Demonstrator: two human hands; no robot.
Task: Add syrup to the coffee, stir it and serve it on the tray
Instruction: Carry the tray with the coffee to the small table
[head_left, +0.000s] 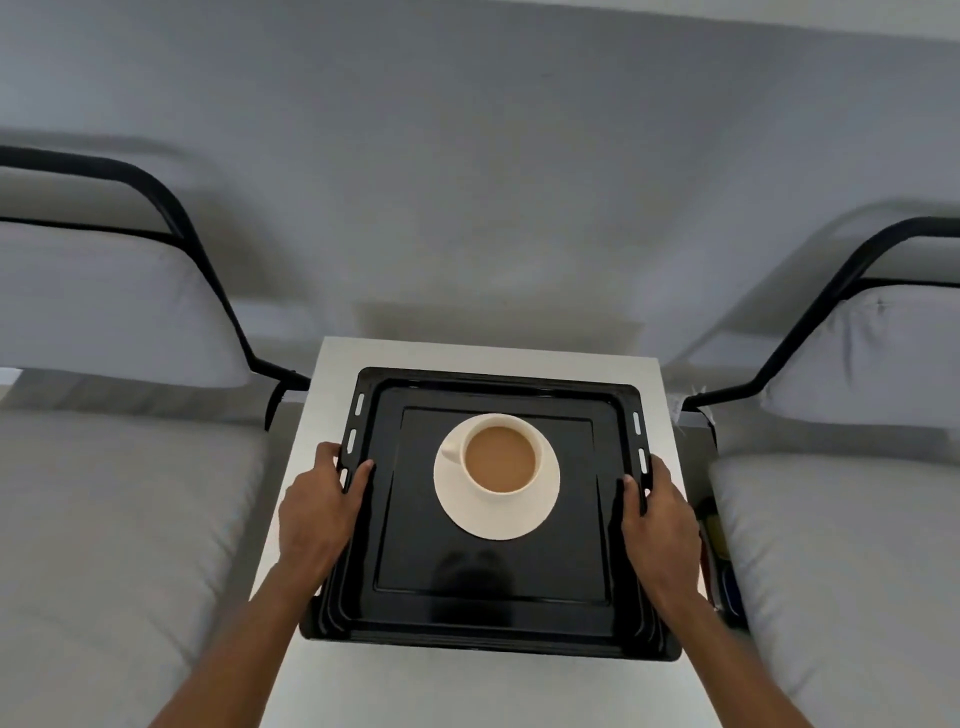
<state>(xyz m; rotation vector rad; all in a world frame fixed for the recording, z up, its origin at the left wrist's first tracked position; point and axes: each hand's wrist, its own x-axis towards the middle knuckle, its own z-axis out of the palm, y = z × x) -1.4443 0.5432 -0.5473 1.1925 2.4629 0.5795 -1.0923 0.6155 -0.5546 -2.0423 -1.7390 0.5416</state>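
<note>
Black tray (488, 618) on white table (467, 686), covering most of its far half, near edge w/ bare tabletop below. Left hand (317, 512) clamped on tray's left rim, thumb over lip, fingers curled under; right hand (660, 514) same on right rim. Coffee cup (500, 457) on saucer (496, 514), approx. centre of tray, slightly toward far edge, filled near brim w/ milky coffee. Risks, as judged: uneven lift or tilt → slop over rim into saucer; saucer sliding on slick tray floor; jerky set-down or catching table's edge → spill. No spoon or syrup in view.
</note>
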